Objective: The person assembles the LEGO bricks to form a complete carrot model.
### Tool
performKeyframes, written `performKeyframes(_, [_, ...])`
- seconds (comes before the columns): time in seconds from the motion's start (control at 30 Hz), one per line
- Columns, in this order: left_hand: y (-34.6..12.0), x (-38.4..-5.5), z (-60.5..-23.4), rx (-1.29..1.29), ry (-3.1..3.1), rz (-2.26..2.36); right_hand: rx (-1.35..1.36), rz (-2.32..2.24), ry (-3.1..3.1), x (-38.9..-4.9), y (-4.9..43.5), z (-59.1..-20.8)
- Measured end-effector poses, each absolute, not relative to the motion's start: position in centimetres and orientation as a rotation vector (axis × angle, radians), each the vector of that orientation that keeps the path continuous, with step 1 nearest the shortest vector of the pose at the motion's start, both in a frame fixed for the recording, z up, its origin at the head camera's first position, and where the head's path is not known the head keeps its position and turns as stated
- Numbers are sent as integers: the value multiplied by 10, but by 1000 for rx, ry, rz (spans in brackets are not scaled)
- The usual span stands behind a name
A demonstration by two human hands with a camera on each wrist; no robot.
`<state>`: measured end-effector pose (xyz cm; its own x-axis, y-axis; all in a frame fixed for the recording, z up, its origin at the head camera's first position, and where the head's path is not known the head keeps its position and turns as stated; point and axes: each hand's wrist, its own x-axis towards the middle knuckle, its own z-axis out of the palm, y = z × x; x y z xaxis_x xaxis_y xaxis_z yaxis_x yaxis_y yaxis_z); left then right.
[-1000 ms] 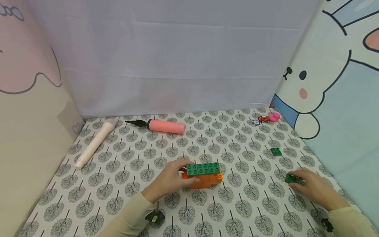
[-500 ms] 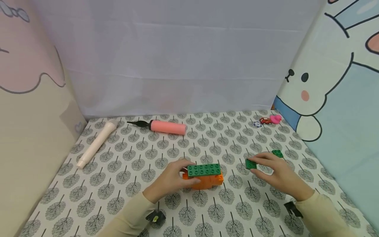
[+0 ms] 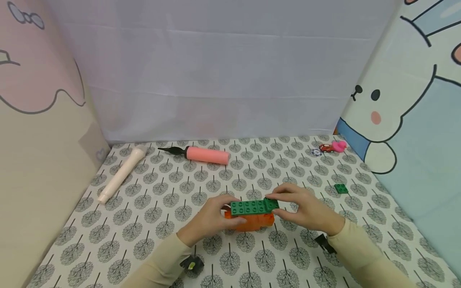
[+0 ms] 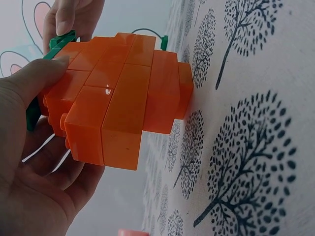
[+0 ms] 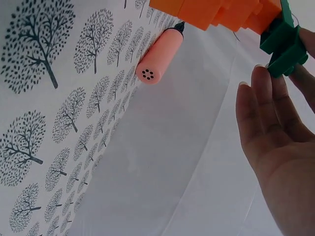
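Observation:
An orange block build (image 3: 252, 224), stepped and narrowing toward the cloth, carries a row of green toy building bricks (image 3: 246, 207) along its top. My left hand (image 3: 208, 219) grips its left end, thumb on the near side and fingers behind, as the left wrist view also shows on the orange bricks (image 4: 113, 98). Between thumb and fingertips, my right hand (image 3: 307, 208) pinches a small green brick (image 3: 272, 204) at the right end of the green row. In the right wrist view this brick (image 5: 288, 58) sits against the green row, slightly tilted; whether it is pressed on I cannot tell.
A loose green brick (image 3: 341, 188) lies right of the right hand. Farther back are a pink pump (image 3: 207, 155), a pale microphone-shaped stick (image 3: 121, 175), a pink duck (image 3: 339, 146), a red toy car (image 3: 326, 148) and a small round disc (image 3: 316, 152). Fabric walls enclose the tree-patterned cloth.
My right hand has picked the small green brick off the cloth at the right and carried it left to the end of the green row. My left hand keeps its grip on the build.

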<state>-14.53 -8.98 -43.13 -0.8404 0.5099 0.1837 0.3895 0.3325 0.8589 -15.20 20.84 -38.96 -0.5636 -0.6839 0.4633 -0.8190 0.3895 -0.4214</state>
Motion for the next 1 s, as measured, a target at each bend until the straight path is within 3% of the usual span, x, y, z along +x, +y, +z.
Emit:
performKeyframes(0.3, [-90, -145, -431, 843, 2467, 1535, 1272, 956, -2551, -151, 204, -389])
performKeyframes(0.6, [-89, -145, -430, 835, 2465, 1539, 1189, 1352, -2600, -154, 200, -398])
performKeyframes(1.0, [-92, -146, -434, 847, 2518, 1461, 1156, 1389, -2603, -154, 197, -398])
